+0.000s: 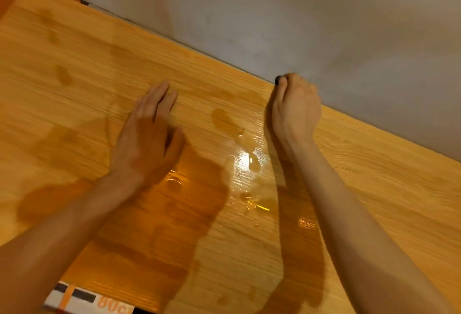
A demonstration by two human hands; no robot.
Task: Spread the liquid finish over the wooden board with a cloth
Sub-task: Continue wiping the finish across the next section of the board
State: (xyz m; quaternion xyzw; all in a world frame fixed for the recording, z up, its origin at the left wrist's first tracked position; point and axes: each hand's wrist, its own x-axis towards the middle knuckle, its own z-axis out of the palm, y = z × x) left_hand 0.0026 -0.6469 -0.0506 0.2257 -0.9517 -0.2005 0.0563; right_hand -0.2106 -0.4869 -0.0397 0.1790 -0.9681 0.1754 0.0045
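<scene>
The wooden board (pixel 99 69) lies flat, amber finish (pixel 227 119) pooled mid-surface. The left hand (pixel 147 136) spreads open on it, likely steadying. The right hand (pixel 294 106) clenches at the far edge around something dark, perhaps the cloth.

Two bare forearms, no sleeves or jewellery visible; left hand (pixel 147 136) and right hand (pixel 294 106) ungloved, fingers slender.

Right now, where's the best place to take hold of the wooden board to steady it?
Probably the far long edge of the wooden board, from the wall side. It lies flat and is wet with liquid finish mid-face. The right hand is already curled at that edge.
</scene>
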